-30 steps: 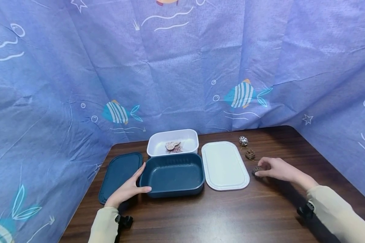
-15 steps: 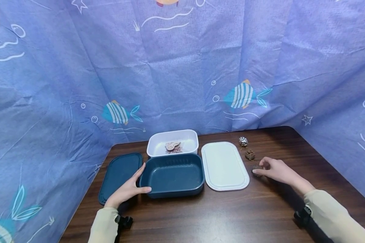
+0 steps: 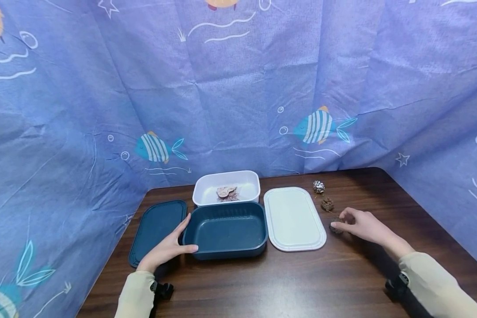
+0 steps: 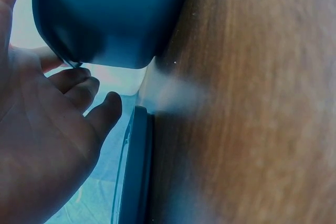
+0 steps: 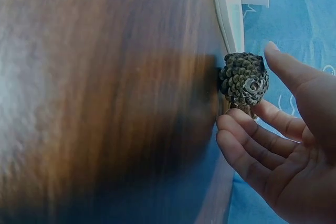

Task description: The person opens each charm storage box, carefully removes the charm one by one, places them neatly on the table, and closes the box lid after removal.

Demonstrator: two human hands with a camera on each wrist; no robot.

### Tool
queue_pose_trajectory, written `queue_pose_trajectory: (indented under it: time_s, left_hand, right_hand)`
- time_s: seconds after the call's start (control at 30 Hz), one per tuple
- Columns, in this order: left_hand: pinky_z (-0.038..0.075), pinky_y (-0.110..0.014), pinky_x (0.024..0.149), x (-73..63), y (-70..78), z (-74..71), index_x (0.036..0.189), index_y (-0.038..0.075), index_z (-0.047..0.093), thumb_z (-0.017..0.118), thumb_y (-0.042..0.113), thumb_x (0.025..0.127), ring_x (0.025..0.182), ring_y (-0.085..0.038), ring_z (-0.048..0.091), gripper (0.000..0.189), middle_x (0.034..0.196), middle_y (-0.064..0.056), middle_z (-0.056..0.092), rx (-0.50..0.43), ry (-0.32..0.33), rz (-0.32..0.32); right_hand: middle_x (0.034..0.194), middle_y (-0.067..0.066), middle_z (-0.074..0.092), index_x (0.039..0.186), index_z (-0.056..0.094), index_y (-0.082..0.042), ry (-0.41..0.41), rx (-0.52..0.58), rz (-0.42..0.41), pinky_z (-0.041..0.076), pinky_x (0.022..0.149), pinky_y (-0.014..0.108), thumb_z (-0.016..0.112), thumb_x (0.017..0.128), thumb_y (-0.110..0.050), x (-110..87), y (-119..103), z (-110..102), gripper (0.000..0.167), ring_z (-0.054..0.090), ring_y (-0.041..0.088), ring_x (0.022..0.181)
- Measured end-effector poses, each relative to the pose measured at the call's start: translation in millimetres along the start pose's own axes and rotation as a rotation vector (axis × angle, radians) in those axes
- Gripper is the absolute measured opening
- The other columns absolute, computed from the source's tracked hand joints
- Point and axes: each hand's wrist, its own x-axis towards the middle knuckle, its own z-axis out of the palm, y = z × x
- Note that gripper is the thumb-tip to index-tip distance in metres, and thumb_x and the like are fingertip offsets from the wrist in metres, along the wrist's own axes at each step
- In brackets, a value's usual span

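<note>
My left hand [image 3: 168, 246] holds the left end of a deep dark blue rectangular container [image 3: 230, 232], thumb at its near corner and forefinger along the left rim. In the left wrist view, curled fingers [image 4: 79, 85] meet the lip of the container [image 4: 115, 19]. My right hand [image 3: 361, 224] has thumb and fingers around a brown pine cone [image 5: 244, 80] low at the table. Its thumb hides much of the cone in the head view. Just beyond are a brown pine cone [image 3: 327, 204] and a white-tipped pine cone [image 3: 319, 187].
A white container [image 3: 248, 187] holding pinkish-brown flat pieces and shreds [image 3: 226, 192] stands behind the blue one. A white lid [image 3: 294, 218] lies to its right, a dark blue lid [image 3: 159, 227] to its left. Printed blue cloth [image 3: 230, 110] hangs behind the wooden table [image 3: 286, 282].
The right hand has shifted slightly left, its thumb coming across the nearest pine cone. My left hand and the dark blue container have stayed put.
</note>
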Motion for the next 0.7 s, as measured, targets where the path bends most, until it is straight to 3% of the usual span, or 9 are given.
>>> queue_pose_trajectory:
  time_s: [0.37,0.7]
  left_hand:
    - [0.012,-0.073,0.112,0.9,-0.5,-0.8,0.164,0.027,0.002,0.075,0.037,0.091,0.153,-0.040,-0.005,0.104,0.169,-0.010,-0.004,-0.008,-0.006,0.008]
    - [0.013,-0.073,0.112,0.2,-1.0,-0.1,0.164,0.028,0.003,0.075,0.037,0.090,0.153,-0.039,-0.004,0.104,0.169,-0.008,-0.003,-0.015,-0.001,0.003]
  right_hand:
    - [0.087,-0.001,0.072,0.089,0.070,-0.016,0.067,-0.042,-0.053,0.053,0.077,0.045,0.070,0.094,-0.043,9.4,1.3,-17.9,0.027,0.069,0.024,0.087]
    - [0.095,0.004,0.073,0.100,0.071,-0.012,0.067,-0.033,-0.081,0.050,0.079,0.045,0.064,0.099,-0.040,33.0,-12.6,-43.8,0.029,0.067,0.024,0.089]
